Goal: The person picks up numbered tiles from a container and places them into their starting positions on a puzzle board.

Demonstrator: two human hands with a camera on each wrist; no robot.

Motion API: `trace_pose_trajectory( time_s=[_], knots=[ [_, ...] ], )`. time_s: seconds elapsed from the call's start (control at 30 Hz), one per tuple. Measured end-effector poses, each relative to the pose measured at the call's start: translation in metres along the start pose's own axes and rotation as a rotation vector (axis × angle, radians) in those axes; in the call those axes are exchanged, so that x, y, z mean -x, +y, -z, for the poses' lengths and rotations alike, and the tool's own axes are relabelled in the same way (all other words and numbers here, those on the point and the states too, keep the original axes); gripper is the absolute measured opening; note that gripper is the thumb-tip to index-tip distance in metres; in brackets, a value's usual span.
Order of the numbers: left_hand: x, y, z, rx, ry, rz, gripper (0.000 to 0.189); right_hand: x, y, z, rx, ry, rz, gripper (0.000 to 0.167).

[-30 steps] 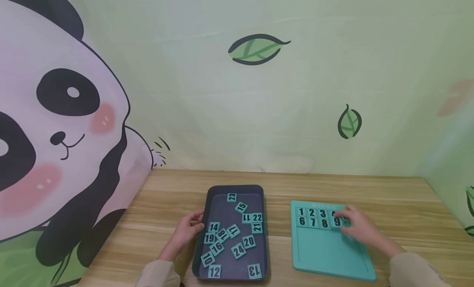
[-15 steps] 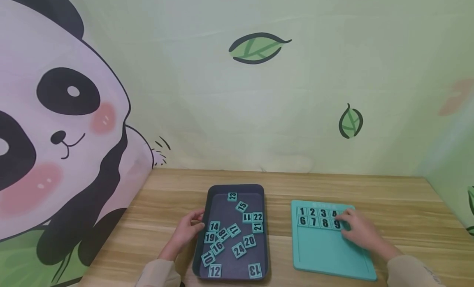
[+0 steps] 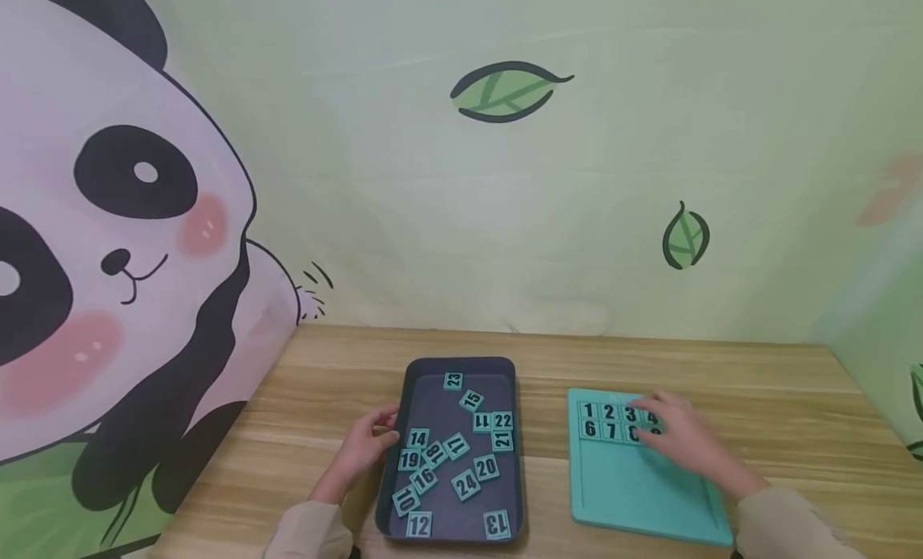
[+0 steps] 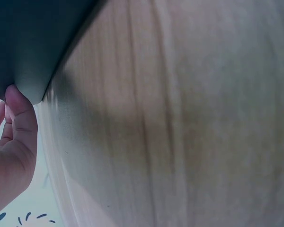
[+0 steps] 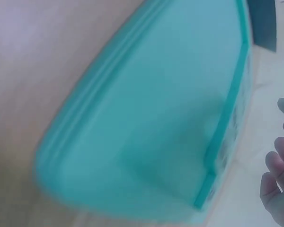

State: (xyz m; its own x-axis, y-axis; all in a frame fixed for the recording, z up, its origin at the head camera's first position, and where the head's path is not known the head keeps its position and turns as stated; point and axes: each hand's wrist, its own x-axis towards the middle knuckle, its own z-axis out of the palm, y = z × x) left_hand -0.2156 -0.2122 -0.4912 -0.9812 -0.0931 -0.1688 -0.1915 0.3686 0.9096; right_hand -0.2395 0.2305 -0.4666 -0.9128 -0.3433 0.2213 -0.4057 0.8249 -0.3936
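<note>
At the left side of a dark tray (image 3: 461, 511), my left hand (image 3: 360, 447) grips the edge with thumb and fingers. The left wrist view shows those fingertips (image 4: 20, 101) right at the tray's wall (image 4: 33, 52). Number tiles lie scattered in the tray, such as tile 24 (image 3: 466, 484) and tile 13 (image 3: 496, 524). My right hand (image 3: 681, 435) hovers over a turquoise number board (image 3: 634, 495), fingers loosely bent and nothing between them. It overlaps the right end of two rows of tiles; tile 1 (image 3: 587, 410) and tile 6 (image 3: 590, 429) start these rows. In the right wrist view the fingers (image 5: 277, 163) are spread.
Tray and board stand apart on a wooden table (image 3: 544, 431). Behind rises a pale green backdrop (image 3: 577, 182) with printed leaves and a large panda (image 3: 144, 263) at the left.
My right hand has lifted off the right end of the tile rows and moved left over the board. My left hand has stayed at the tray.
</note>
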Motion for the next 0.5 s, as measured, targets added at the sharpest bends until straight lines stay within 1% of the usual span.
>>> trace_pose_trajectory(
  time_s=[0.07,0.33,0.5],
  knots=[
    [0.001,0.001,0.000,-0.002,-0.002,-0.005,0.041,-0.004,-0.007,-0.002,-0.005,0.005,0.025,0.038],
    [0.000,0.001,0.001,0.006,-0.006,0.011,0.041,-0.015,-0.037,-0.013,-0.059,0.009,0.104,0.035],
    [0.001,0.000,0.001,0.018,-0.007,0.004,0.041,-0.021,-0.059,-0.019,-0.090,-0.032,0.149,0.034]
  ],
)
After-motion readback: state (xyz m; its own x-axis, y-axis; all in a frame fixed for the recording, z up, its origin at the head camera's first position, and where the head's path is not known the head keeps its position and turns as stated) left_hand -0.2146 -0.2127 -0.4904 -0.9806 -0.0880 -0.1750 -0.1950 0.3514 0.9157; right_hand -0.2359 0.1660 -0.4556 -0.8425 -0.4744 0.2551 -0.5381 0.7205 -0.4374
